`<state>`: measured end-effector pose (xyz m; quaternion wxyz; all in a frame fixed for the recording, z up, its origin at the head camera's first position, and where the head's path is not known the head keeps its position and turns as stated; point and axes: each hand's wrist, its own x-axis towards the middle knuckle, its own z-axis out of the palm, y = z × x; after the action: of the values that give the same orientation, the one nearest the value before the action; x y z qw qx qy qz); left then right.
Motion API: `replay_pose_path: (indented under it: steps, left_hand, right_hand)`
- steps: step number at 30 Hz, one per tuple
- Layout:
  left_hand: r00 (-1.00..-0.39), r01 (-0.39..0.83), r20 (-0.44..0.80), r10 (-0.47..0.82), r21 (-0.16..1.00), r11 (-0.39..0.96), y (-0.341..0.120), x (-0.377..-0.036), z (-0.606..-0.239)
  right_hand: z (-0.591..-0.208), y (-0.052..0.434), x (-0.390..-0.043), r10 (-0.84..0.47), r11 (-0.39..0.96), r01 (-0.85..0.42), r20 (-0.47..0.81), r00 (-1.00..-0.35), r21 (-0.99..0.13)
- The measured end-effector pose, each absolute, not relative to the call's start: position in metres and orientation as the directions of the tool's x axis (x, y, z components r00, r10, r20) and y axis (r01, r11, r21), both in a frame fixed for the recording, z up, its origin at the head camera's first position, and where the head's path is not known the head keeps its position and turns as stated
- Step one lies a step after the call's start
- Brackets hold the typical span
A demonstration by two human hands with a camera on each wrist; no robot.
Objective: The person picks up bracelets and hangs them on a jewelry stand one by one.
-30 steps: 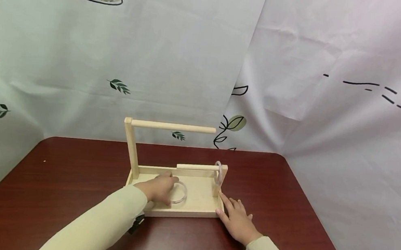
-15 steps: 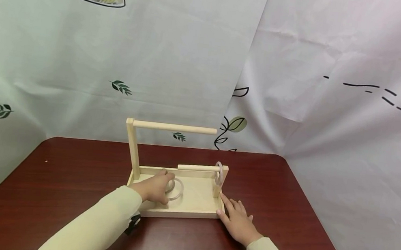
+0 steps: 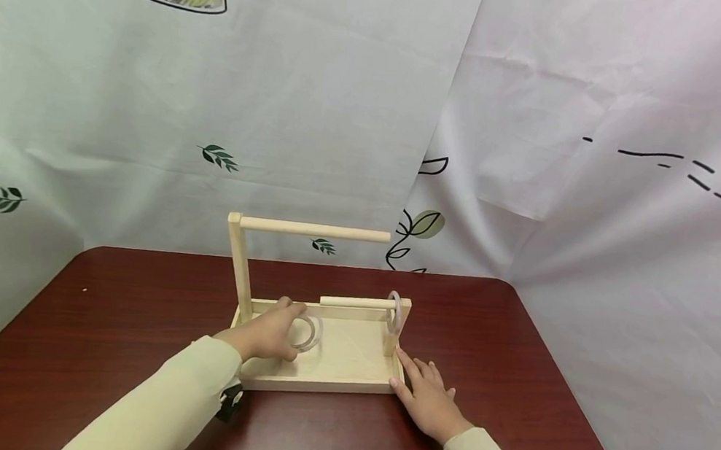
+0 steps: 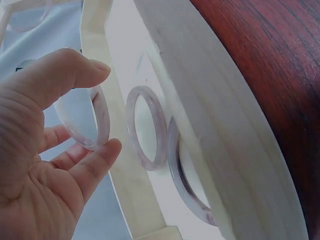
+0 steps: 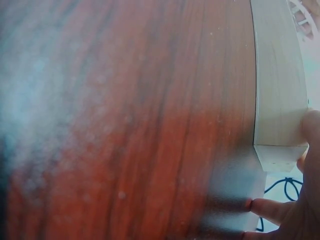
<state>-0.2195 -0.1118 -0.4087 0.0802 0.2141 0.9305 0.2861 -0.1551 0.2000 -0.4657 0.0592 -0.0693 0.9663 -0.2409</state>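
A light wooden rack [image 3: 344, 382] stands on the dark red table [image 3: 126, 318]: a shallow tray, a tall post with an upper dowel [image 3: 314, 229], and a short post with a lower dowel [image 3: 352, 302]. My left hand [image 3: 266, 334] is over the tray's left half. It pinches a translucent pale ring [image 3: 316, 336] between thumb and fingers [image 4: 105, 150], and the ring [image 4: 102, 117] is tilted up. A second ring [image 3: 395, 309] hangs on the lower dowel by the short post. My right hand [image 3: 428, 397] lies flat on the table, fingertips against the tray's front right corner [image 5: 277, 150].
In the left wrist view two more pale rings [image 4: 147, 127] show beyond my fingers, close to the tray's wall [image 4: 225, 150]. A printed cloth backdrop [image 3: 281, 99] hangs right behind the table. The table's right edge [image 3: 556, 370] is near my right hand.
My left hand has drawn the ring leftward and back across the tray, toward the tall post, and tipped it up. The right hand has not moved.
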Motion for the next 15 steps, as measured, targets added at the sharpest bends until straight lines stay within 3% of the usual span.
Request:
replay_pose_path:
  steps: [15]
  left_hand:
    - [-0.917, 0.339, 0.066, 0.394, 0.648, 0.682, -0.125, -0.212, -0.406]
  right_hand:
    - [-0.465, 0.2, -0.155, -0.166, 0.874, -0.112, -0.074, -0.983, -0.474]
